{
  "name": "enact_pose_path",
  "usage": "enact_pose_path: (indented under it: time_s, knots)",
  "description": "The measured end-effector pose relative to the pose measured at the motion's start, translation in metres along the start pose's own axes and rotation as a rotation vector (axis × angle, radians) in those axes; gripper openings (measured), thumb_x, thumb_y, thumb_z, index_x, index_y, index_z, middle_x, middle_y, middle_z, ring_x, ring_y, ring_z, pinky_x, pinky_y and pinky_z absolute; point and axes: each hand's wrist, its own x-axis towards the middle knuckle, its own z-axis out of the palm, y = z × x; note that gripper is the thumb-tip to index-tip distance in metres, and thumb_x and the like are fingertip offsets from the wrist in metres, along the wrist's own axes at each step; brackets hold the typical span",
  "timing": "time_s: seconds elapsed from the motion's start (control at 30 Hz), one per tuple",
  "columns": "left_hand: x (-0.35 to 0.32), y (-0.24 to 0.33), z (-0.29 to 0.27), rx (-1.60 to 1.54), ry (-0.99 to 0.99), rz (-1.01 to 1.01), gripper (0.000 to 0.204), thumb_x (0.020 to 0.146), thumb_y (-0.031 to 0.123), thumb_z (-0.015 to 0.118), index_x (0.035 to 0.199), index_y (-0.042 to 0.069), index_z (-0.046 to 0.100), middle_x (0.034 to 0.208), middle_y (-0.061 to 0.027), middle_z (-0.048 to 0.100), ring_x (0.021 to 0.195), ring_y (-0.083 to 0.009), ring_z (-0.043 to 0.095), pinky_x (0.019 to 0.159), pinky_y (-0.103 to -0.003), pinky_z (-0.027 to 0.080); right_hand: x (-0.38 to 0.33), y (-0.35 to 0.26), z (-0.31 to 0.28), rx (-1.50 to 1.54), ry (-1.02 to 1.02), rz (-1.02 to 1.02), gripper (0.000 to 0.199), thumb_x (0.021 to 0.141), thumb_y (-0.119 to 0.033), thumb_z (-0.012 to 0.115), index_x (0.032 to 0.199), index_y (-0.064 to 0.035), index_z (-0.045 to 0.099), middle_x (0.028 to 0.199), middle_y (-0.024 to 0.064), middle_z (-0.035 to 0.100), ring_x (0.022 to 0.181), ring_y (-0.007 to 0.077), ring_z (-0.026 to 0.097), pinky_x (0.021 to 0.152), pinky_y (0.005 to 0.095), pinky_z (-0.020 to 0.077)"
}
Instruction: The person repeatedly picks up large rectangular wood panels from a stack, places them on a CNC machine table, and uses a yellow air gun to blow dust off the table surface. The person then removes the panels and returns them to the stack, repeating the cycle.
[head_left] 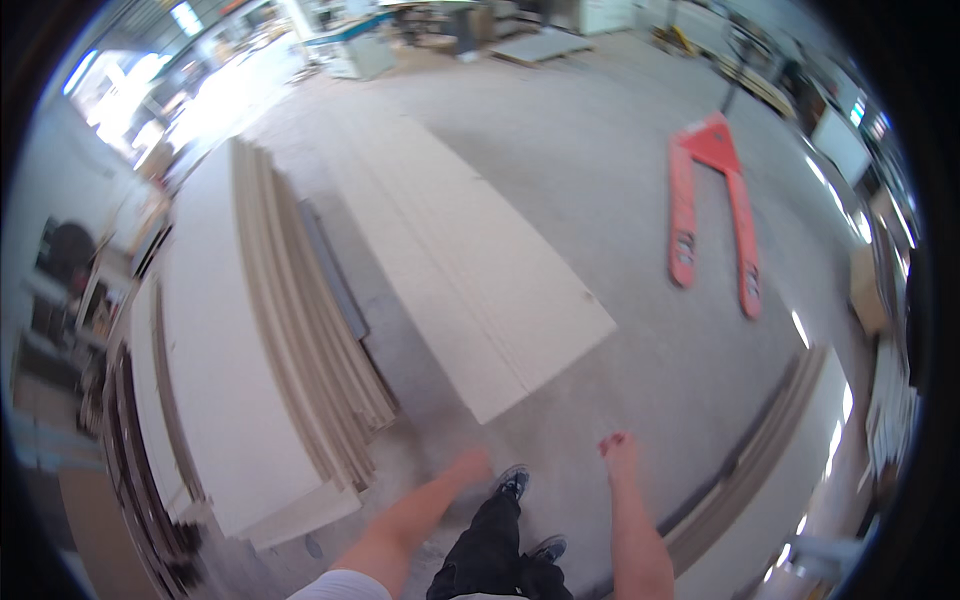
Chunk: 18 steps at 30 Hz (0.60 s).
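Note:
My left hand (470, 466) is held out in front of my body, smeared by motion so its fingers do not show clearly. Nothing can be made out in it. To the right, my right hand (618, 449) hangs over the grey floor with its fingers curled in and nothing seen in them. Ahead of both hands lies a long pale board (480, 290), flat and low, its near corner just beyond my left hand. On my left rises a thick stack of pale panels (240, 370), apart from my left hand.
A red pallet jack (708, 150) stands at the right, its forks towards me. Another pile of boards (760, 470) lies at the lower right. A dark grey strip (335, 270) runs beside the left stack. Far back, a machine table (350, 50) and a low pallet (542, 46) stand.

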Motion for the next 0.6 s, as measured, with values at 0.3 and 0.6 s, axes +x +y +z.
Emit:
enact_pose_path:
  time_s: [0.3, 0.6]
  knots:
    - [-0.020, 0.151, 0.153, 0.054, -0.073, 0.303, 0.030, 0.083, 0.020, 0.060, 0.080, -0.008, 0.067, 0.088, -0.0314, 0.064, 0.088, -0.0461, 0.064, 0.081, -0.052, 0.050, -0.348, 0.307, -0.138, -0.413, 0.429, 0.700, 0.021, 0.079, -0.021, 0.061, 0.071, -0.0051, 0.071, 0.066, 0.0145, 0.069, 0.070, 0.0321, 0.070, 0.070, 0.0423, 0.0570]
    - [-0.057, 0.357, 0.374, 0.280, -0.205, 0.540, 0.042, 0.089, 0.031, 0.057, 0.072, -0.007, 0.063, 0.063, -0.0257, 0.060, 0.057, -0.0402, 0.059, 0.062, -0.047, 0.046, -0.561, 0.574, -0.181, 0.120, 0.694, 1.183, 0.051, 0.094, -0.044, 0.048, 0.091, 0.0008, 0.072, 0.097, 0.0263, 0.069, 0.096, 0.0432, 0.065, 0.087, 0.0485, 0.0511]
